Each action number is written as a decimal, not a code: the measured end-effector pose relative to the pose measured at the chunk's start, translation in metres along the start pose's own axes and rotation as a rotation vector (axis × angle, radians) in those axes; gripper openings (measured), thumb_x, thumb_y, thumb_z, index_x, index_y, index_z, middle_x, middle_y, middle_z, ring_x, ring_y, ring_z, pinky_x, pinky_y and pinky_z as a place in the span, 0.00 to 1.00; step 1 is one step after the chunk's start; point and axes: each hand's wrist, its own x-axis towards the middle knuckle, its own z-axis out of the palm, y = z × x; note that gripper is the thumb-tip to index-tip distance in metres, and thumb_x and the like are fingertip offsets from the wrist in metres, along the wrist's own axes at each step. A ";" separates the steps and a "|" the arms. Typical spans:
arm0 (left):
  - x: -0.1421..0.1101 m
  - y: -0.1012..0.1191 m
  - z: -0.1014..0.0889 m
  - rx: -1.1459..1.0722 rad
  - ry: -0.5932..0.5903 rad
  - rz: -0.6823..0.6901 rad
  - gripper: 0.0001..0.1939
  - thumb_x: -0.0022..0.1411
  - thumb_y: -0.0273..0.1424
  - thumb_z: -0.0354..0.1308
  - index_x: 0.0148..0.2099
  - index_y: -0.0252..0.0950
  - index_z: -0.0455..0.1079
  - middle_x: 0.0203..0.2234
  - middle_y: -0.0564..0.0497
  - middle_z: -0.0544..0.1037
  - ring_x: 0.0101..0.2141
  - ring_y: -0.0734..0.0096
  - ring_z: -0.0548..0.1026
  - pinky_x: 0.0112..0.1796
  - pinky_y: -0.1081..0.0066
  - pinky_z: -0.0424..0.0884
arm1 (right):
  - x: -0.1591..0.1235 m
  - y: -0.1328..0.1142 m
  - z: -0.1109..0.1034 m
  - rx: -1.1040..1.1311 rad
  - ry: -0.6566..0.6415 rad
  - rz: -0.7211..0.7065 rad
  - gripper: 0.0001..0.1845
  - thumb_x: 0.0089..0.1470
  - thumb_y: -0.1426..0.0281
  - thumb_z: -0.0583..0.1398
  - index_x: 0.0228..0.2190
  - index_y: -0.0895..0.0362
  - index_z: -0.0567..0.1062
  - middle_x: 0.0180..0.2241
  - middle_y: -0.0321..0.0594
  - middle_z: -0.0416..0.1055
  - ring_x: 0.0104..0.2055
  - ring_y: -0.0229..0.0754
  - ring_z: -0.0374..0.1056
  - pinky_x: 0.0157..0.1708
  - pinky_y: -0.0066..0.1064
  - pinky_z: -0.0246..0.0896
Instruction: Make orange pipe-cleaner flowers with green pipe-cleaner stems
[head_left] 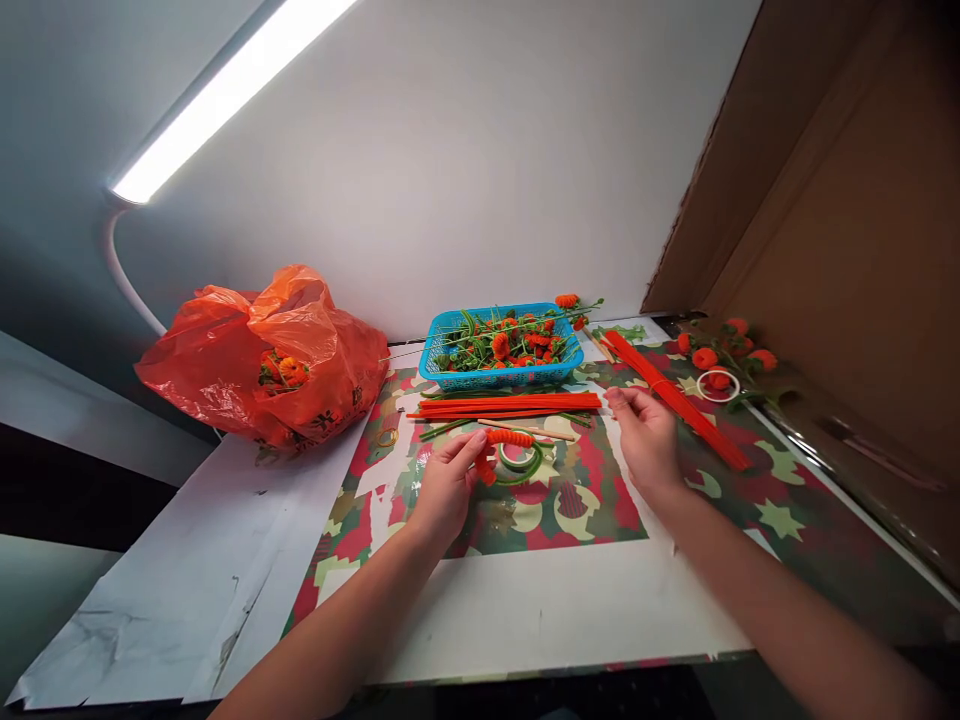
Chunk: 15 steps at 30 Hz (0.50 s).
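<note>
My left hand point(450, 480) pinches a coiled orange pipe cleaner point(510, 437) between thumb and fingers, above the middle of the table. A curled green pipe cleaner point(534, 470) shows just beside the coil; I cannot tell whether they are joined. My right hand point(649, 440) has its fingers closed together near the right end of a flat pile of orange pipe cleaners point(510, 404). What its fingertips hold, if anything, is too small to make out. Green stems point(442, 431) and a thin wooden stick point(525, 430) lie in front of the pile.
A blue basket point(504, 379) of orange flowers stands behind. On the left sits an orange plastic bag point(330, 350) with flowers inside. A tied orange pipe cleaner bundle point(675, 400), more flowers point(705, 358) and a white ring point(718, 399) lie right, beside a cardboard wall point(840, 200).
</note>
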 end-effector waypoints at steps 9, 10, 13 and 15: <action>0.000 0.001 0.003 -0.013 0.036 -0.002 0.18 0.35 0.38 0.73 0.30 0.33 0.78 0.23 0.52 0.76 0.25 0.76 0.70 0.26 0.77 0.69 | -0.003 -0.002 -0.002 -0.064 0.055 -0.081 0.30 0.47 0.64 0.63 0.53 0.51 0.67 0.49 0.44 0.68 0.45 0.44 0.65 0.37 0.33 0.62; 0.000 0.001 0.003 -0.015 0.025 -0.001 0.18 0.36 0.38 0.73 0.30 0.34 0.78 0.23 0.52 0.76 0.25 0.76 0.70 0.27 0.77 0.69 | -0.006 -0.005 -0.001 -0.106 0.016 -0.135 0.30 0.48 0.65 0.62 0.54 0.50 0.67 0.54 0.44 0.64 0.49 0.45 0.64 0.40 0.35 0.62; 0.001 -0.004 0.000 -0.011 -0.014 -0.001 0.17 0.38 0.37 0.72 0.32 0.34 0.79 0.26 0.51 0.77 0.27 0.75 0.71 0.28 0.77 0.69 | -0.020 -0.015 0.003 -0.166 -0.359 -0.181 0.18 0.52 0.65 0.60 0.47 0.52 0.73 0.47 0.44 0.71 0.46 0.45 0.67 0.40 0.34 0.63; 0.002 -0.006 -0.003 0.009 -0.037 -0.003 0.16 0.41 0.38 0.71 0.33 0.35 0.79 0.26 0.51 0.76 0.26 0.77 0.70 0.27 0.78 0.67 | -0.028 -0.020 0.007 -0.209 -0.594 -0.151 0.10 0.54 0.64 0.59 0.34 0.55 0.77 0.34 0.41 0.75 0.37 0.43 0.69 0.34 0.32 0.63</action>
